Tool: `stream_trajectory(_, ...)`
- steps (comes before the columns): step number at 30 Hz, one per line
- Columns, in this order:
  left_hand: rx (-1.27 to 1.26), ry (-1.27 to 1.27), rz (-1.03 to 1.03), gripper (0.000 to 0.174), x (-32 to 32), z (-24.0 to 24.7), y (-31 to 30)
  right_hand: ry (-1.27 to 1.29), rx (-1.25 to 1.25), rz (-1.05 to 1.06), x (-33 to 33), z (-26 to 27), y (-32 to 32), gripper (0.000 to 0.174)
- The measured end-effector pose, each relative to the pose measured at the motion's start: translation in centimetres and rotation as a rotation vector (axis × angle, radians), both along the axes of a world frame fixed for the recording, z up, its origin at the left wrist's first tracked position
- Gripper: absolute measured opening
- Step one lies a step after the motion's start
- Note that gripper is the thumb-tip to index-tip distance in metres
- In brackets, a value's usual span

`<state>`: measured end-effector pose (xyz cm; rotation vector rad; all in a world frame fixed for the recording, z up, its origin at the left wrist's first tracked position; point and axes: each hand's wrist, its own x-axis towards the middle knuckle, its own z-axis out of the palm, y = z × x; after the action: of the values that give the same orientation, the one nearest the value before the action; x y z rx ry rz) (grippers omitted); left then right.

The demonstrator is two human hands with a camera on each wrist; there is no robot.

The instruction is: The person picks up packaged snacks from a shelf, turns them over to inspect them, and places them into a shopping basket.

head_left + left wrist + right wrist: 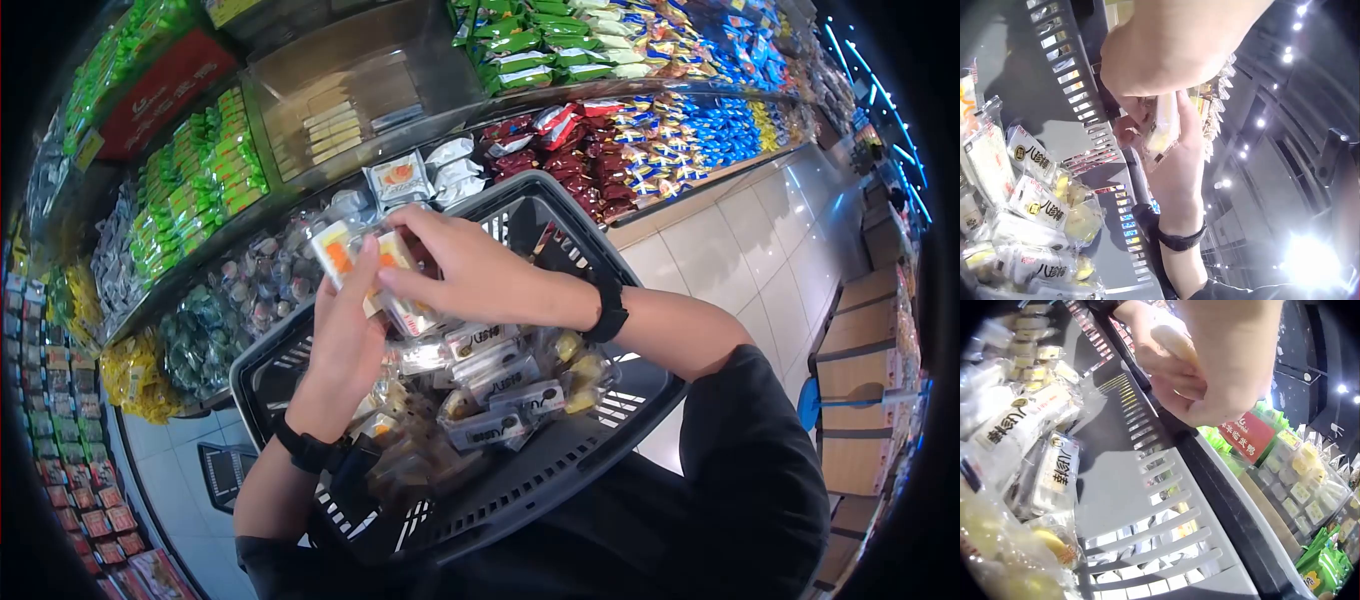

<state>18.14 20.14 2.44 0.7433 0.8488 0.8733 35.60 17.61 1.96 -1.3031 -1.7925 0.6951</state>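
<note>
Both hands meet over the far left part of a dark shopping basket. Small white-and-orange snack packets in clear wrap are between them. My left hand holds the packets from the near left, thumb pointing up across them. From the right, my right hand grips them with thumb and fingers. A wrapped packet shows between the hands in the left wrist view. Below, the basket holds white packs with black lettering, yellowish wrapped snacks and brown wrapped packs.
Beyond the basket, a shelf bin carries green packets, dark red packs and blue packs. A white pack with an orange print lies at the bin's near edge. Tiled floor runs along the right. Wooden shelving stands farther right.
</note>
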Motion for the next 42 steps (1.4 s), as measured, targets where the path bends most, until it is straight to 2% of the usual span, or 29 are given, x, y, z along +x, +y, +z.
stream_trajectory(2,0.02,0.001,0.027,0.029,-0.1,-0.1,-0.1,-0.005,-0.002,0.037,0.0,0.7,-0.5,0.06)
stream_trajectory(4,0.048,0.026,-0.062,0.028,-0.5,0.0,0.0,0.038,-0.016,0.032,0.0,0.7,-0.7,0.064)
stream_trajectory(6,0.037,0.06,-0.078,0.027,-0.5,0.2,0.0,0.093,-0.155,0.052,0.2,1.3,-0.9,0.063)
stream_trajectory(7,0.033,0.035,-0.047,0.028,-0.3,0.0,0.0,0.055,-0.072,0.022,0.1,0.6,-0.6,0.062)
stream_trajectory(10,-0.024,0.023,0.029,0.032,-0.3,0.6,0.1,0.123,-0.047,-0.054,0.0,0.9,-0.5,0.065)
stream_trajectory(13,0.016,-0.043,0.004,0.031,-0.5,0.4,0.6,0.125,-0.037,-0.139,0.3,0.9,-0.3,0.063)
stream_trajectory(16,0.014,0.036,-0.037,0.029,-0.8,0.5,0.6,0.158,-0.065,-0.108,0.7,0.9,0.0,0.063)
stream_trajectory(19,0.136,0.064,-0.025,0.027,-1.4,-0.7,0.7,0.261,-0.094,-0.062,0.4,0.2,0.2,0.057)
stream_trajectory(20,0.105,0.076,0.044,0.026,-1.3,-0.6,0.4,0.25,-0.067,-0.037,0.2,-0.2,0.4,0.057)
stream_trajectory(21,0.082,0.055,0.055,0.026,-1.5,-1.3,0.8,0.34,-0.03,-0.021,0.0,-0.6,0.2,0.048)
stream_trajectory(22,0.034,0.091,0.088,0.032,-1.4,-0.4,0.5,0.176,0.066,-0.076,0.2,-1.5,0.7,0.041)
stream_trajectory(23,0.134,0.189,0.066,0.037,-1.7,-1.5,1.1,0.241,0.062,-0.059,0.3,-1.7,0.9,0.04)
stream_trajectory(24,0.191,0.345,0.034,0.052,-1.6,-0.5,0.6,0.315,-0.018,-0.035,0.6,-1.2,0.8,0.039)
stream_trajectory(25,0.099,0.172,0.052,0.063,-1.3,-0.3,0.8,0.433,-0.058,-0.024,0.5,-0.9,0.7,0.036)
stream_trajectory(26,0.21,0.189,0.024,0.067,-2.1,-1.4,0.9,0.505,-0.021,-0.012,0.5,-1.0,1.0,0.035)
stream_trajectory(27,0.202,0.198,0.051,0.063,-2.7,-2.7,1.2,0.53,-0.034,-0.053,0.7,-1.5,1.2,0.036)
stream_trajectory(29,0.189,0.213,0.08,0.058,-2.5,-1.6,0.8,0.562,-0.052,-0.093,0.2,-1.1,1.4,0.037)
stream_trajectory(31,0.104,0.188,0.058,0.053,-1.6,-0.6,0.9,0.996,-0.017,-0.066,0.0,-0.8,1.6,0.037)
stream_trajectory(32,0.102,0.184,0.053,0.053,-1.6,-0.9,1.0,0.992,-0.016,-0.071,0.2,-0.5,1.5,0.037)
stream_trajectory(34,0.171,0.198,-0.007,0.046,-1.7,-1.6,1.1,0.893,-0.17,-0.135,1.0,0.1,1.3,0.038)
stream_trajectory(36,0.21,0.211,-0.031,0.041,-2.2,-1.2,0.7,0.9,-0.139,-0.148,1.0,-0.4,1.6,0.036)
stream_trajectory(38,0.963,0.662,-0.149,0.038,-3.4,-0.7,0.0,0.892,-0.115,-0.217,1.3,-0.2,1.6,0.031)
stream_trajectory(39,0.967,0.654,-0.145,0.038,-2.8,-0.7,0.4,0.884,-0.11,-0.216,1.6,0.0,1.6,0.031)
stream_trajectory(41,0.179,0.214,0.142,0.037,-1.8,-0.7,1.8,0.917,-0.15,-0.231,1.4,0.3,1.5,0.025)
stream_trajectory(42,0.18,0.221,0.158,0.037,-1.8,-0.9,2.4,0.922,-0.157,-0.215,1.4,0.4,1.3,0.025)
